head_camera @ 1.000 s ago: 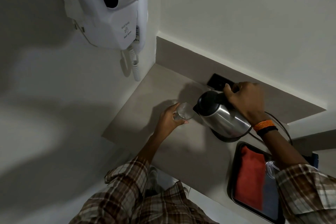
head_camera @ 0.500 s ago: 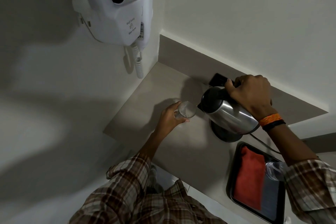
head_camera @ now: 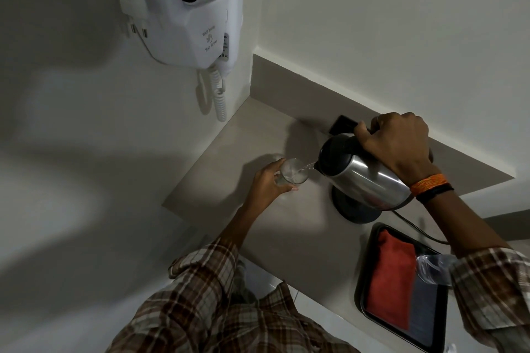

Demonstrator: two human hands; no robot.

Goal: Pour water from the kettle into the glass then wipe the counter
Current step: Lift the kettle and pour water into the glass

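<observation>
A brushed, glossy steel kettle [head_camera: 370,180] with a matt black plastic lid, a clear glass [head_camera: 293,171], a matt smooth counter [head_camera: 286,226]; at five o'clock, red cloth [head_camera: 390,281] on a dark tray [head_camera: 362,272].

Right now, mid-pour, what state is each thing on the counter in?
kettle: lifted off its base, tilted, water streaming from the spout.
glass: upright, catching the stream, partly filled.
left hand: grip closed round the glass.
right hand: grip closed on the kettle handle.
base: bare on the counter, corded.
red cloth: folded in the tray, untouched.
</observation>
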